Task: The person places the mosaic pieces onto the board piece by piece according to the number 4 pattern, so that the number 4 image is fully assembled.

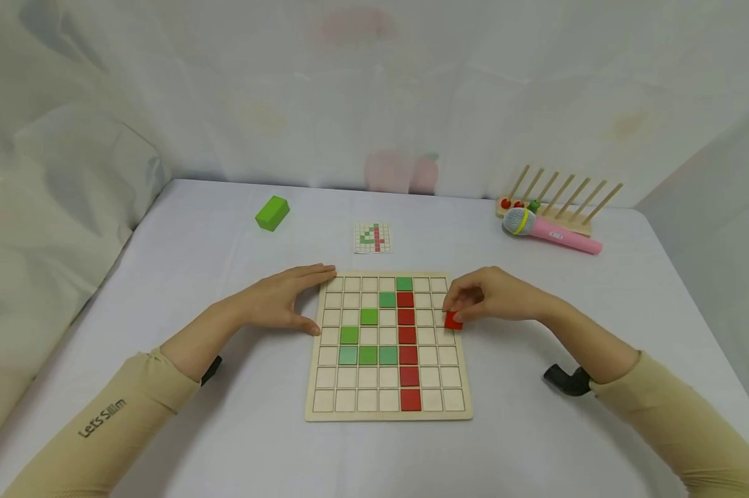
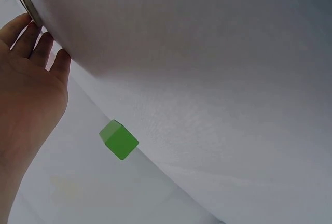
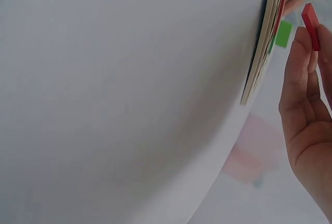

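A wooden grid board (image 1: 347,398) lies on the white table. One of its columns holds a line of red tiles (image 1: 408,335), topped by a green tile (image 1: 404,283). Several more green tiles (image 1: 368,317) form a diagonal and a short row to the left. My right hand (image 1: 498,294) pinches a loose red tile (image 1: 453,320) between thumb and fingers, over the board's right edge. In the right wrist view this red tile (image 3: 311,26) stands out above the board. My left hand (image 1: 277,297) rests with extended fingers and thumb against the board's left edge.
Behind the board lies a small pattern card (image 1: 373,237) with a matching coloured grid. A green block (image 1: 272,213) sits at the back left. At the back right, a pink toy microphone (image 1: 555,232) lies before a wooden peg stand (image 1: 582,225) with small red and green pieces.
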The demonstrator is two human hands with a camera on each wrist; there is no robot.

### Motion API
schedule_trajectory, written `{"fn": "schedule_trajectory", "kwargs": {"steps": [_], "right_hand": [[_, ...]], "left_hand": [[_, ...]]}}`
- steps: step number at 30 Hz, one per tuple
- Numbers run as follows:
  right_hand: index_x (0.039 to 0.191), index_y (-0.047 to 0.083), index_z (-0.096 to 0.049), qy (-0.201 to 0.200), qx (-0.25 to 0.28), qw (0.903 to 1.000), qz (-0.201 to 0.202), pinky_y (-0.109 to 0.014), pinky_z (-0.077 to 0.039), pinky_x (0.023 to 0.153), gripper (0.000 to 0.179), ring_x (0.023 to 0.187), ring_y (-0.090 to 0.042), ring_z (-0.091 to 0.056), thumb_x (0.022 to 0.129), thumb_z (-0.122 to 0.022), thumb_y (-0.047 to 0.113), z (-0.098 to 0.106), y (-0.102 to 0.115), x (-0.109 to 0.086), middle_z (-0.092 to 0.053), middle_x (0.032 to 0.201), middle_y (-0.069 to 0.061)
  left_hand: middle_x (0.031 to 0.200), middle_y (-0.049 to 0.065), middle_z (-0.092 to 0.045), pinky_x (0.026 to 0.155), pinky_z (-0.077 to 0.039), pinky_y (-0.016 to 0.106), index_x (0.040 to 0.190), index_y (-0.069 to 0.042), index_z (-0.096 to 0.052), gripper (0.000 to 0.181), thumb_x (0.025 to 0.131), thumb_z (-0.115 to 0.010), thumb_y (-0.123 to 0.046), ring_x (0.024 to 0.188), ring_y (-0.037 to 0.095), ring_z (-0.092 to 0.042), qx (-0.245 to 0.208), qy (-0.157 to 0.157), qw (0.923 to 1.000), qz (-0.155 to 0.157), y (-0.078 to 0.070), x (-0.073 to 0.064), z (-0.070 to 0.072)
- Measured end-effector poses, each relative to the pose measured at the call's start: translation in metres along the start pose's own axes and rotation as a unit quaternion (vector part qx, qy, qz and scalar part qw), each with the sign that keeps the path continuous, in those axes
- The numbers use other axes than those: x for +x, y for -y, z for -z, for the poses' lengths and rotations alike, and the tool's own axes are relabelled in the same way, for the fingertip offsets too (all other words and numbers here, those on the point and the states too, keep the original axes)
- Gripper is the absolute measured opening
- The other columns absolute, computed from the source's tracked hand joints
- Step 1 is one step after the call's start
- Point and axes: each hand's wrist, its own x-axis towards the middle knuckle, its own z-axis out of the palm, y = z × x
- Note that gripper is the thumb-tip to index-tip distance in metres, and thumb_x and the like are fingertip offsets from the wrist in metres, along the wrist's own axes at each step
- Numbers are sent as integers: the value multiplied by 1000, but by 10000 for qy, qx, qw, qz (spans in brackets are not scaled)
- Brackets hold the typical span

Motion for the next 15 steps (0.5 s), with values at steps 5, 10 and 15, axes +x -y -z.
{"fn": "schedule_trajectory", "kwargs": {"steps": [5,10,15], "right_hand": [[98,16,-73,133,46,9999,85,-21,-57,71,12,78,-11,-64,87,-73,12,-17,12,7,-71,86,1],[96,16,-73,339,28,9993,168,-21,-56,68,13,74,-10,-63,86,-73,8,-31,20,12,-70,84,2],[93,15,-73,289,-110,9993,192,-20,-55,66,12,71,-8,-62,84,-73,6,-39,23,13,-70,81,4]], "left_hand": [[164,4,-30,124,-27,52,155,-18,-33,106,70,-82,-56,153,29,-28,-32,3,10000,12,0,-1,0],[164,6,-31,123,-28,53,155,-16,-33,106,70,-82,-56,152,32,-29,-3,-35,10000,-55,0,0,0],[164,4,-30,124,-27,52,156,-17,-32,106,71,-83,-55,152,30,-29,-26,-17,10000,-36,0,0,0]]}}
